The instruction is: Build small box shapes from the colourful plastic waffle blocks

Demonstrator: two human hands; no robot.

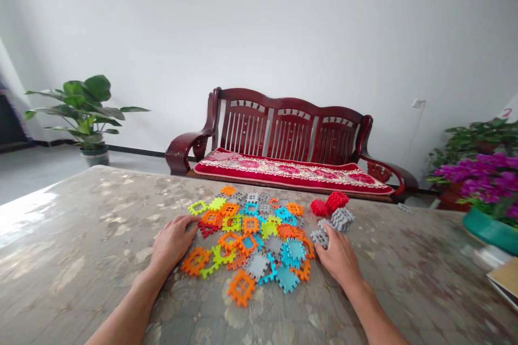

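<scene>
A heap of interlocking plastic tiles with notched edges lies mid-table; an orange window tile (242, 288) is nearest me, with a light grey tile (257, 264) and a blue tile (287, 278) close by. My left hand (174, 240) rests on the table at the heap's left edge, fingers extended, its fingertips near a dark red tile (208, 229). On the other side, my right hand (339, 253) has thumb and index finger at a grey window tile (319, 237). Just beyond it sit a grey tile stack (342, 219) and a red tile stack (337, 202).
A patterned cloth covers the table (101, 226). At the right edge stand purple flowers in a teal pot (489, 230) and a cardboard-coloured item (505, 277). Behind the table is a wooden bench (291, 129) with a red cover. A potted plant (91, 118) stands on the floor at left.
</scene>
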